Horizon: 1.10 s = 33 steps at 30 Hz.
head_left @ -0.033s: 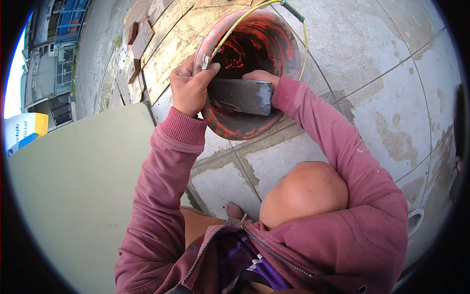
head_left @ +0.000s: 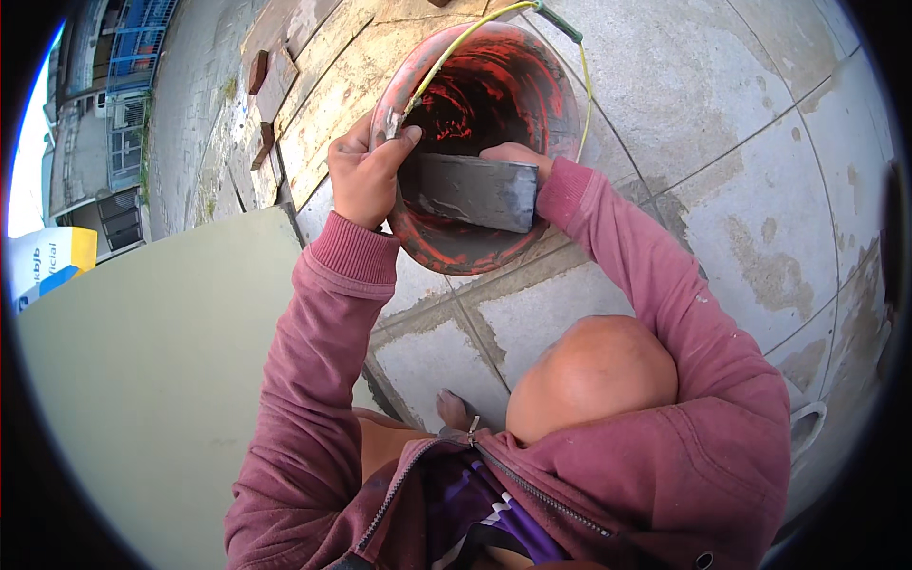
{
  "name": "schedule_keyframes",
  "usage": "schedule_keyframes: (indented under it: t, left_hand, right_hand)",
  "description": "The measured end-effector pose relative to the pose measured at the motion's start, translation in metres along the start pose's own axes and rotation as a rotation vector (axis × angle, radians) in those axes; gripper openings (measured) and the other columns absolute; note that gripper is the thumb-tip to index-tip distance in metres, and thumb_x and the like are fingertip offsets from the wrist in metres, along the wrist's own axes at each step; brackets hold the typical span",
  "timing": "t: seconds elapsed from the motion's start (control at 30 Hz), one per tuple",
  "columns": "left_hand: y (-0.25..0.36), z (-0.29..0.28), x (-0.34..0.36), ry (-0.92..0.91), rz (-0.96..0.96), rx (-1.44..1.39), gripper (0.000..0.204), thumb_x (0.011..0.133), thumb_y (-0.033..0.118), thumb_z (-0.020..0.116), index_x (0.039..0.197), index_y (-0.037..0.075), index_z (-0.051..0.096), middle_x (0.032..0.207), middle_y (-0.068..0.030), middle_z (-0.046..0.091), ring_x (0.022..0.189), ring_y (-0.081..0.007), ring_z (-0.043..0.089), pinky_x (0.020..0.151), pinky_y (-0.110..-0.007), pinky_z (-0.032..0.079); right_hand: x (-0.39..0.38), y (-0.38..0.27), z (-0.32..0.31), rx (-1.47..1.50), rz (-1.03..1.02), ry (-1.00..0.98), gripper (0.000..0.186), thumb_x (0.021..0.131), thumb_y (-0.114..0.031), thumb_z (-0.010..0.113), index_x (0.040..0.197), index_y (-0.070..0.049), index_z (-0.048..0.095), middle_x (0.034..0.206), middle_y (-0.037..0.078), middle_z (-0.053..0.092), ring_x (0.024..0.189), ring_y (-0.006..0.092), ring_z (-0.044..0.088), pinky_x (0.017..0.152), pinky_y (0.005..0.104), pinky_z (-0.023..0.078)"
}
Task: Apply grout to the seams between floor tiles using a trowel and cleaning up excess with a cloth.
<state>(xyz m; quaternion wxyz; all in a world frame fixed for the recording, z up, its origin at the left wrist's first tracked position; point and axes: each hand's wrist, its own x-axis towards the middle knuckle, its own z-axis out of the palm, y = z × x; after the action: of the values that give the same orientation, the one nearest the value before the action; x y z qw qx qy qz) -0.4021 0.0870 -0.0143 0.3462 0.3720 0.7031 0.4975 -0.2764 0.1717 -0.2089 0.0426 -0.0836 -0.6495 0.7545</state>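
Observation:
A red bucket point(head_left: 560, 104), smeared inside with dark grey mortar, tilts so that its mouth faces me. My left hand point(head_left: 369, 173) grips its left rim, thumb over the edge and fingers outside. Inside the mouth, my right hand point(head_left: 518, 157) is closed on a flat rectangular plastering trowel point(head_left: 475, 190); the trowel's handle is hidden. Wet grey mortar coats the blade, which spans the lower part of the opening with its right end near the rim. A yellow-green wire handle point(head_left: 456, 47) with a dark green grip arches over the bucket's far side.
Stained grey floor tiles point(head_left: 665, 66) lie under and right of the bucket. Worn wooden boards point(head_left: 332, 85) and brown block pieces point(head_left: 258, 71) are beyond it to the left. A large pale panel point(head_left: 152, 380) fills the left side. My bent knee point(head_left: 594, 375) is below the bucket.
My right hand and the trowel have shifted slightly right and down in the bucket. The bucket and my left hand sit marginally further left in the picture.

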Motion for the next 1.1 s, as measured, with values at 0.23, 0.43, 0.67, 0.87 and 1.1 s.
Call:
schedule_keyframes:
  t: [0.23,0.43,0.67,0.87,1.1]
  left_hand:
    - [-0.004,-0.033,0.025,0.011,-0.109,-0.175,0.031,0.081,0.001,0.052,0.110,-0.006,0.053,0.103,-0.0105,0.059,0.093,-0.0172,0.057,0.085,-0.027,0.042]
    - [-0.028,-0.079,0.041,-0.116,0.062,-0.005,0.036,0.091,0.013,0.038,0.123,-0.005,0.041,0.114,-0.0124,0.053,0.100,-0.0184,0.054,0.088,-0.029,0.043]
    - [-0.055,-0.111,0.044,-0.029,0.075,0.474,0.033,0.089,0.011,0.044,0.116,-0.007,0.049,0.118,-0.0123,0.051,0.102,-0.0166,0.052,0.086,-0.026,0.041]
    - [-0.099,-0.151,0.027,0.033,0.188,0.435,0.031,0.088,0.011,0.042,0.113,-0.003,0.053,0.112,-0.0136,0.054,0.099,-0.0197,0.054,0.083,-0.029,0.044]
    - [-0.127,-0.186,0.039,0.009,0.146,0.507,0.034,0.086,0.010,0.039,0.116,0.004,0.054,0.106,-0.0143,0.055,0.094,-0.0227,0.055,0.084,-0.030,0.043]
  right_hand:
    - [-0.190,-0.043,-0.026,0.974,0.069,0.277,0.034,0.088,-0.021,0.048,0.114,0.001,0.050,0.102,0.009,0.059,0.086,0.0139,0.059,0.075,0.0275,0.048]
    - [-0.365,-0.046,0.031,0.239,0.370,1.064,0.038,0.083,-0.018,0.056,0.113,0.002,0.046,0.098,0.010,0.060,0.085,0.0161,0.059,0.073,0.0287,0.047]
    - [-0.344,-0.013,0.106,-1.085,0.603,1.173,0.043,0.073,-0.021,0.065,0.106,0.002,0.050,0.094,0.019,0.058,0.089,0.0351,0.055,0.081,0.0388,0.044]
    - [-0.347,-0.019,0.103,-0.823,0.513,0.990,0.047,0.073,-0.022,0.064,0.111,0.001,0.047,0.100,0.022,0.055,0.093,0.0366,0.052,0.081,0.0418,0.043]
    - [-0.348,-0.019,0.103,-0.456,0.650,0.827,0.044,0.073,-0.021,0.064,0.109,-0.001,0.050,0.101,0.019,0.056,0.095,0.0356,0.052,0.079,0.0399,0.043]
